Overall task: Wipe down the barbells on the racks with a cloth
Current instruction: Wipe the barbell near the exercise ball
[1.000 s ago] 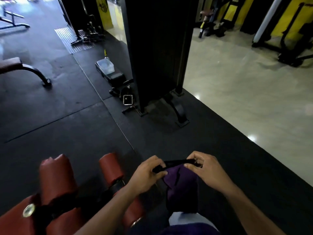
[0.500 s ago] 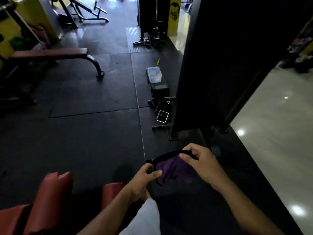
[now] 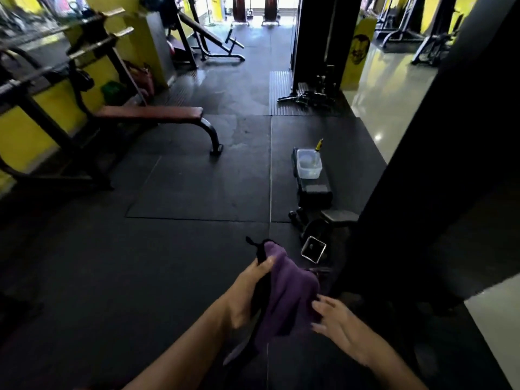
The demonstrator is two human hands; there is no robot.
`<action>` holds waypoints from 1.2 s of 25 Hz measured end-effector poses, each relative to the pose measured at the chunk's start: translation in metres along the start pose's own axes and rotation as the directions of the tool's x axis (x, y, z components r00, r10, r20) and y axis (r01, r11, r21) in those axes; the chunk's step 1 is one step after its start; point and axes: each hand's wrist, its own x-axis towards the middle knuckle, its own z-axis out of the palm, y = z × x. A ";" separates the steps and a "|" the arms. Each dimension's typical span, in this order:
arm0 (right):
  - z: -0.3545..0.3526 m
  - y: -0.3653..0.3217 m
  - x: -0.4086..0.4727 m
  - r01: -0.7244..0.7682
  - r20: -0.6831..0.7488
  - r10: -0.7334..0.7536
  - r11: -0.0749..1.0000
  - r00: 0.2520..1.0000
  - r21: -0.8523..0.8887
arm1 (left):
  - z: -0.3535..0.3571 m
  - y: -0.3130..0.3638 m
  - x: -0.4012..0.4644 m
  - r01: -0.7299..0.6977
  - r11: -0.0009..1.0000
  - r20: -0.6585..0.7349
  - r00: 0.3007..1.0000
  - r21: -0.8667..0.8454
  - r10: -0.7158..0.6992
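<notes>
While hanging lengthwise: cloth (image 3: 287, 291), downward.

The cloth (image 3: 287, 291) you hold is purple with a black edge. The floor (image 3: 183, 192) is black matting, pale and glossy at its right edge. The bench (image 3: 152, 112) pad is reddish-brown, the wall (image 3: 19, 136) behind the black rack (image 3: 84, 88) yellow.

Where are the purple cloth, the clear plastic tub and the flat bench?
purple cloth (image 3: 289, 288): head view, middle of the hanging fold.
clear plastic tub (image 3: 309, 164): head view, inside its bottom.
flat bench (image 3: 157, 111): head view, top of the brown pad.
</notes>
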 end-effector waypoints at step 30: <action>-0.102 -0.518 0.782 0.060 -0.189 -0.522 0.423 0.832 -0.904 | -0.393 0.445 0.637 0.223 0.218 -0.280 0.918 0.950 0.281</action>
